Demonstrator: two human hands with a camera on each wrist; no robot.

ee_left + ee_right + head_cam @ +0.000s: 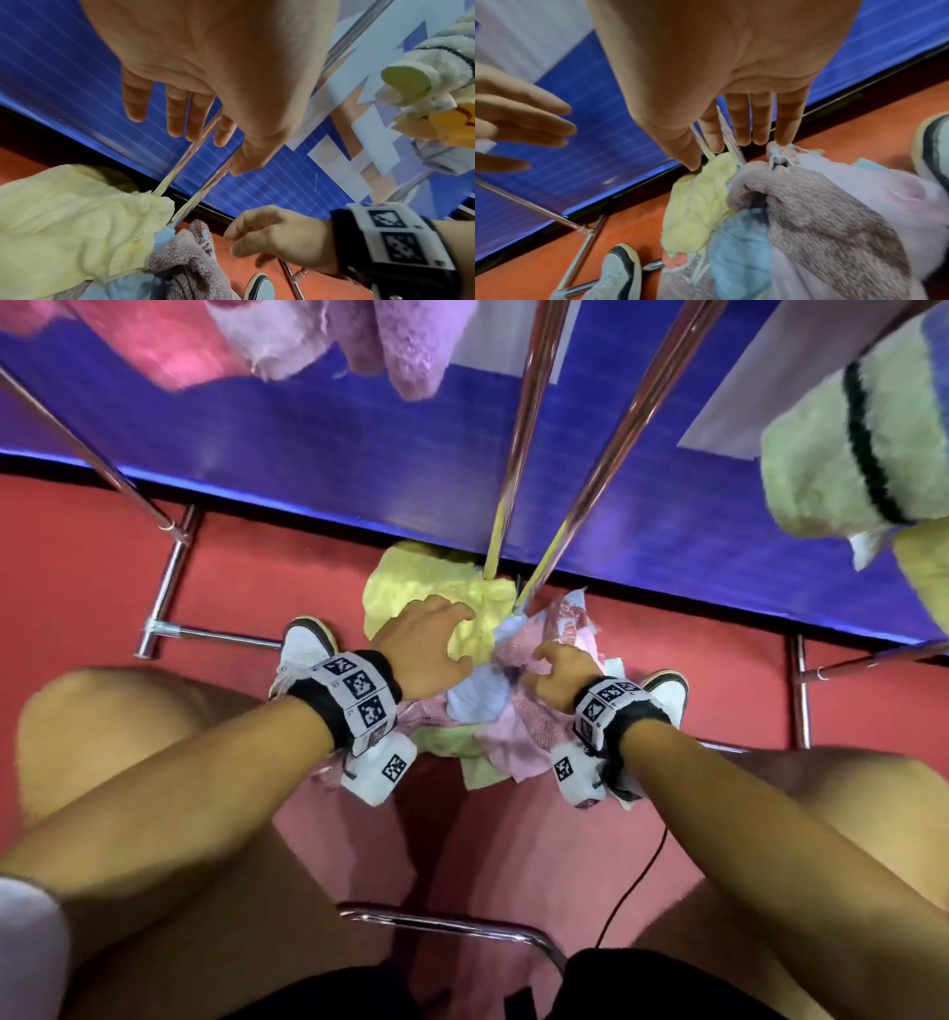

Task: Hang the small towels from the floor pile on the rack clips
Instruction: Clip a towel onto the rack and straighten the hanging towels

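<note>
The floor pile (513,731) of small towels lies on the red floor between my feet. It holds a yellow towel (395,593) (64,223) (698,203), a light blue one (472,698) (739,253) and fuzzy pink ones (544,726) (821,223). My left hand (457,629) (195,132) hovers over the yellow towel with fingers spread and loose, holding nothing. My right hand (549,660) (731,142) reaches down at the pink side of the pile, fingers fairly straight, fingertips just above the cloth and gripping nothing.
Two chrome rack poles (529,403) rise out of the pile's far edge. Pink (154,341), lilac (390,346) and pale green striped (832,469) towels hang overhead. The rack's base tubes (169,588) and my shoes (308,644) flank the pile. A blue wall panel (308,428) stands behind.
</note>
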